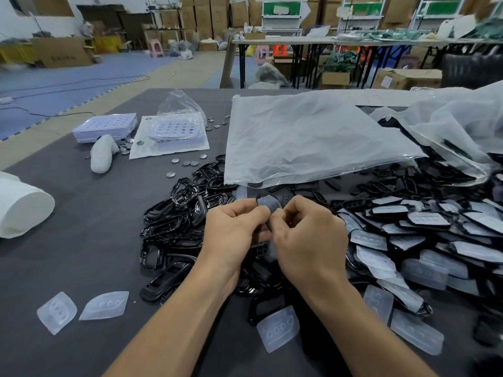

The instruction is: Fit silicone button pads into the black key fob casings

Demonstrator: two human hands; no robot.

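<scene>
My left hand [234,229] and my right hand [307,235] meet above the middle of the table, fingers curled around one black key fob casing with a translucent silicone button pad [268,204] on it. The pad's far end sticks out above my fingertips; the casing is mostly hidden. A heap of empty black casings [174,227] lies to the left of and under my hands. Casings with pads fitted [424,221] pile up to the right. Loose silicone pads lie at the front left [104,306], front centre [277,327] and front right [378,302].
A large frosted plastic bag [307,137] lies flat behind my hands, another crumpled bag [457,123] at the right. Coin cell batteries [187,162] and two battery trays [107,126] sit at the back left. A white roll [21,210] lies at the left edge.
</scene>
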